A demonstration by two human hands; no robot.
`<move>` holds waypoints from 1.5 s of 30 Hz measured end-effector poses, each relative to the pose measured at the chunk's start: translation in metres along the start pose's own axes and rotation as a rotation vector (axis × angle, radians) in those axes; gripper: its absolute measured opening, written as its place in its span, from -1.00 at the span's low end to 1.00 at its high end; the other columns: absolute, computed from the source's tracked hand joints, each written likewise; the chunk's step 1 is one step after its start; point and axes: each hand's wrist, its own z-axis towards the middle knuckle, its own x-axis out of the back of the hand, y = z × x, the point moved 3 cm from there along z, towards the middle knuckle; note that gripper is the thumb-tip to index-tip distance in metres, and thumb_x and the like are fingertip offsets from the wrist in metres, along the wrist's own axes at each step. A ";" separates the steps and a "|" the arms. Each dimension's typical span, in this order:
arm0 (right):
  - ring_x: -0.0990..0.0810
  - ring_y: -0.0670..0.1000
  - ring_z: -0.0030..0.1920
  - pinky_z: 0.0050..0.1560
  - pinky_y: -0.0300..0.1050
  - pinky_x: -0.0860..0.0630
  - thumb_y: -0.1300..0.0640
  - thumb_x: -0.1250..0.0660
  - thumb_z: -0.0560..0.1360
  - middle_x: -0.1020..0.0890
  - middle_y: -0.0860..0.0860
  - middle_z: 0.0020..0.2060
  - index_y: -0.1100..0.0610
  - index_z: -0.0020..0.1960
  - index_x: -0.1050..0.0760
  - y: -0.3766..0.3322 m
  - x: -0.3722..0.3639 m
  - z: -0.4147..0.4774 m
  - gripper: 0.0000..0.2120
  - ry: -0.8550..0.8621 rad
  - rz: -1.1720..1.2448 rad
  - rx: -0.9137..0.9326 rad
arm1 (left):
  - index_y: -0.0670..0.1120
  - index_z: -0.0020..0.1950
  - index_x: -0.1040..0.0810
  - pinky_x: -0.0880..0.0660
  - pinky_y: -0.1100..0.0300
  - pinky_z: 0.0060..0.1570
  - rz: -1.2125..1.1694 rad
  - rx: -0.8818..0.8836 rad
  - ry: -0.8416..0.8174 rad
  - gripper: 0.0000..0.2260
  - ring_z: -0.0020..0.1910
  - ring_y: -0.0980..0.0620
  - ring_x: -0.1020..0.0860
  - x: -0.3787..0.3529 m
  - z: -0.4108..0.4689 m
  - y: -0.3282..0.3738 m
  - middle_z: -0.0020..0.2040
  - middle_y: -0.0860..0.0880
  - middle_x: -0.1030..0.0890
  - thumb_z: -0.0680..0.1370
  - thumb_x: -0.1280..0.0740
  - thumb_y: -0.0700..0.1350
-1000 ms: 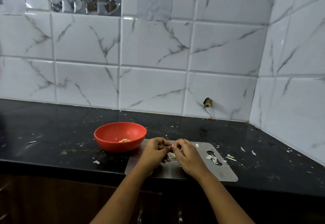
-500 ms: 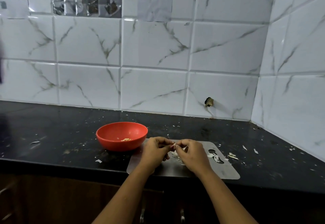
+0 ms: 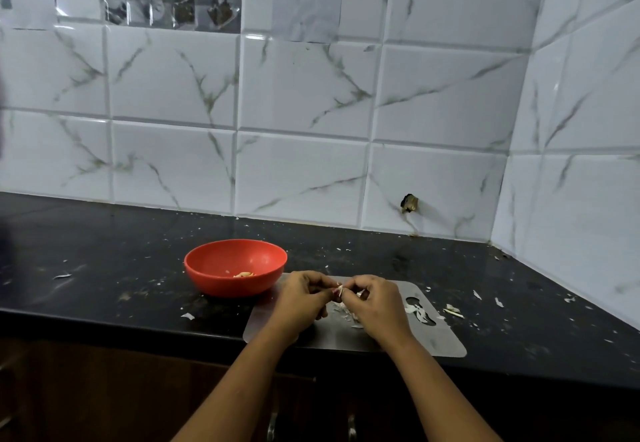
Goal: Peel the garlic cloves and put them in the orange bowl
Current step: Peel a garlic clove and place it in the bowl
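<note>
Black stone countertop [image 3: 104,251], glossy, flecked with pale crumbs and scraps of skin. At ten o'clock from the hands, orange bowl [image 3: 214,282]: round, smooth, plastic-looking, set on the counter just beside the board's far-left corner, with a few pale peeled cloves [image 3: 244,274] at its bottom. Left hand [image 3: 301,297] curled, fingertips pinched onto a small garlic clove [image 3: 340,292]; forearm rising from six o'clock, angled toward one. Held in the air just over the board, between both hands, with a thin white strip of skin sticking up. Right hand [image 3: 375,303] likewise curled, thumb and forefinger nipping the same clove from three o'clock, knuckles up, forearm slanting in from five o'clock. Beneath, flat grey metal-looking board [image 3: 436,341] with rounded corners and a cut-out hole toward its three o'clock end, strewn with papery white peels [image 3: 417,311]. More peel bits on the counter further toward three o'clock.
</note>
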 end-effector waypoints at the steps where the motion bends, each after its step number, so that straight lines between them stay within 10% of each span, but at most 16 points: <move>1: -0.52 -0.13 -0.41 -0.37 -0.15 -0.47 0.13 -0.41 0.42 -0.62 -0.11 -0.38 -0.02 -0.30 -0.62 0.000 0.000 0.000 -0.86 0.004 0.008 0.000 | -0.34 -0.06 -0.58 -0.31 0.35 -0.58 0.003 0.000 -0.002 -0.94 -0.62 0.17 -0.39 0.000 0.000 0.000 -0.33 -0.16 -0.60 0.49 -0.34 -0.38; 8: -0.56 -0.07 -0.36 -0.31 -0.02 -0.52 0.13 -0.42 0.40 -0.64 -0.10 -0.36 0.03 -0.29 -0.64 0.001 0.000 0.001 -0.90 0.026 0.045 -0.015 | -0.23 -0.04 -0.58 -0.30 0.39 -0.57 0.052 -0.026 -0.020 -0.90 -0.61 0.20 -0.40 -0.002 -0.003 0.006 -0.35 -0.10 -0.59 0.52 -0.30 -0.37; 16: -0.56 -0.17 -0.37 -0.37 -0.31 -0.44 0.18 -0.41 0.42 -0.62 -0.14 -0.42 -0.01 -0.29 -0.63 -0.004 0.002 0.000 -0.85 0.016 0.127 -0.038 | -0.06 -0.01 -0.59 -0.32 0.35 -0.53 0.132 -0.130 -0.056 -0.71 -0.59 0.17 -0.36 -0.004 -0.004 0.010 -0.41 0.00 -0.54 0.53 -0.21 -0.40; 45: -0.50 -0.13 -0.44 -0.44 -0.24 -0.35 0.14 -0.38 0.41 -0.59 -0.10 -0.47 0.03 -0.32 -0.61 0.009 0.011 -0.001 -0.86 0.245 0.032 -0.278 | -0.20 -0.04 -0.49 -0.42 0.31 -0.47 0.011 0.026 0.058 -0.89 -0.49 0.10 -0.50 0.001 0.004 -0.004 -0.15 -0.08 -0.66 0.56 -0.22 -0.36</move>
